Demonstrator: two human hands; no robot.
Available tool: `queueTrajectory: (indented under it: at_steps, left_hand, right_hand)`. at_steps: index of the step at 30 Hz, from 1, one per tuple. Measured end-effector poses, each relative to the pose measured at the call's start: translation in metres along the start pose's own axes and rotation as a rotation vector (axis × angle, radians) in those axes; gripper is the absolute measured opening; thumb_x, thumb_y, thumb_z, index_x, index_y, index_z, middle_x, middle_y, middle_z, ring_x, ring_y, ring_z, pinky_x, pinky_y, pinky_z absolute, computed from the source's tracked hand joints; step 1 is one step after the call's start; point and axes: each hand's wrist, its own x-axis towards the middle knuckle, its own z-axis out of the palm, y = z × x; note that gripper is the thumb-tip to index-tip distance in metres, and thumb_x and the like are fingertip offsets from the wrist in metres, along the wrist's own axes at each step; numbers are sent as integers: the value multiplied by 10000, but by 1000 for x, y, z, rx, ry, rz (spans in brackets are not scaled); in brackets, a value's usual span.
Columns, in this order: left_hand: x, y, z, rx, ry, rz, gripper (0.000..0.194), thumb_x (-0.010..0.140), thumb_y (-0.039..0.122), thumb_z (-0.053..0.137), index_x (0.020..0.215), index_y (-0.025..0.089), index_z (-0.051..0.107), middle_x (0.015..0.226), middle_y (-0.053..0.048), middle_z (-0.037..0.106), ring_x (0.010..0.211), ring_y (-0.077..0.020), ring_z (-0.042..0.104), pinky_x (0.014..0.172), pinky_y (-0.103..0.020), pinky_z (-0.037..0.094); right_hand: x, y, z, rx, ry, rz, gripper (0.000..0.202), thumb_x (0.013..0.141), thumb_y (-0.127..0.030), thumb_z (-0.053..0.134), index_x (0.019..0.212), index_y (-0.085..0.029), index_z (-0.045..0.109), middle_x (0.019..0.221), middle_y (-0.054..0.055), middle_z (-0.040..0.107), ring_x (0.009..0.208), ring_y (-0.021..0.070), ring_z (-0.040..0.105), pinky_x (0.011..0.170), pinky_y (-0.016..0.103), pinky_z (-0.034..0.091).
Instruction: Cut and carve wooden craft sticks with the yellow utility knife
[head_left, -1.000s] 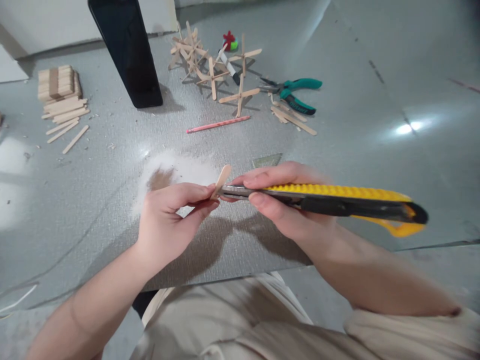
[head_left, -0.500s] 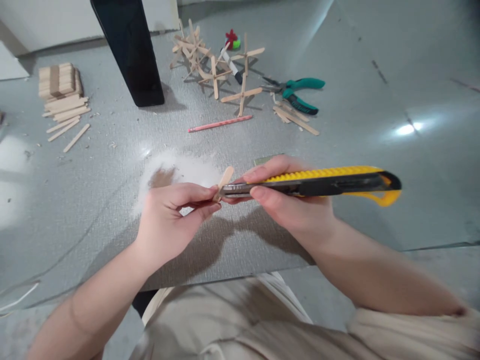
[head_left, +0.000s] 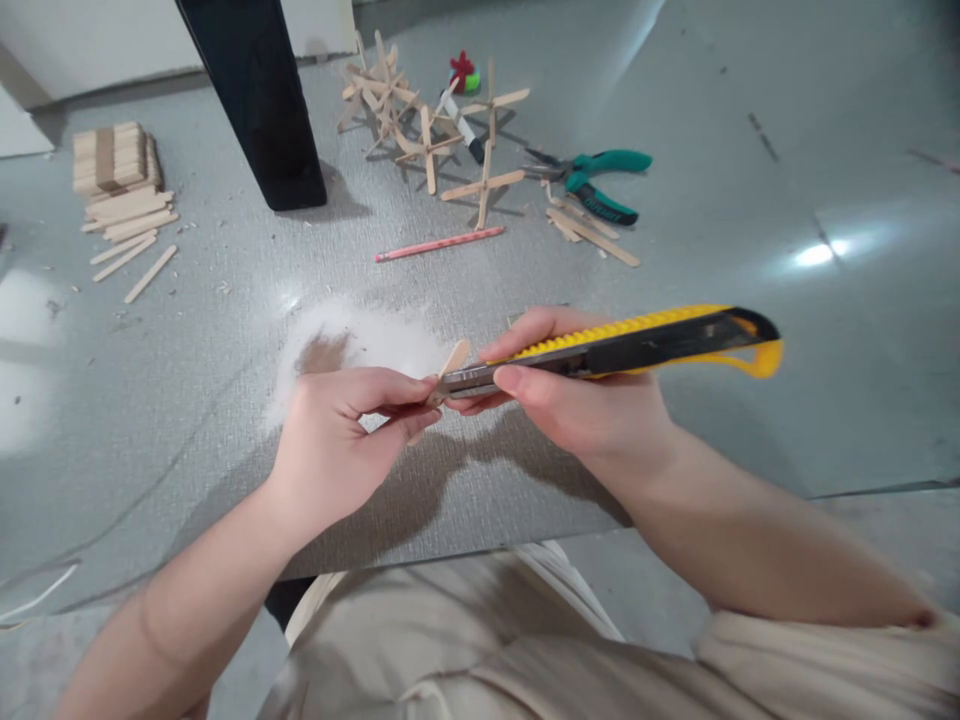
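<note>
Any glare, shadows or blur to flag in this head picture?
Head view: bright glare on the table at right; same view, soft shadows below left hand and right hand; head view, lettering on the pliers too soft to read.

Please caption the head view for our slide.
Left hand pinches a wooden stick; right hand holds a yellow utility knife.

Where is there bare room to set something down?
The widest bare tabletop lies right of the needle-nose pliers, beyond the utility knife; another patch, mostly bare, lies between the loose craft sticks and left forearm. Crowded: around the craft-stick crosses and marker.
</note>
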Motion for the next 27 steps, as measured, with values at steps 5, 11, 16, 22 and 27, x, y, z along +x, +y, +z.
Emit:
queueTrajectory:
  at_steps: [5,11,16,22,27]
  left_hand:
    - [-1,0,0,15,-12,-18,196,770,114,784,899,262,794,862,-7,800,682,-165,751,652,-257,642]
    - [2,-1,1,-120,-9,-71,213,809,130,765,989,240,734,825,6,763,636,-123,708,606,-234,614]
    - [2,-4,1,-140,-18,-13,145,859,125,711,959,226,741,858,-7,747,683,-117,706,636,-231,601]
    - [1,-5,0,-164,-7,-43,85,850,163,730,915,215,746,865,-24,758,729,-150,743,655,-248,624]
    - [1,-8,0,-255,-22,-96,97,834,124,740,881,201,705,818,-3,747,737,-133,743,690,-233,622]
  right_hand:
    - [2,-2,3,56,13,30,111,815,-308,794,879,-273,711,778,-34,802,670,193,784,630,297,678]
    - [9,-9,-3,107,126,8,199,721,-400,814,780,-259,687,631,-48,737,469,176,698,430,274,587]
    - [18,-9,-13,-29,197,-73,250,818,-471,669,715,-244,655,721,12,710,658,201,708,531,319,577]
    - [31,-2,-29,-228,183,199,138,744,-300,675,793,-234,564,594,-23,636,423,135,523,352,246,339]
    - [35,0,-34,-888,234,236,298,716,-325,762,871,-252,518,581,-48,608,415,145,505,403,272,342]
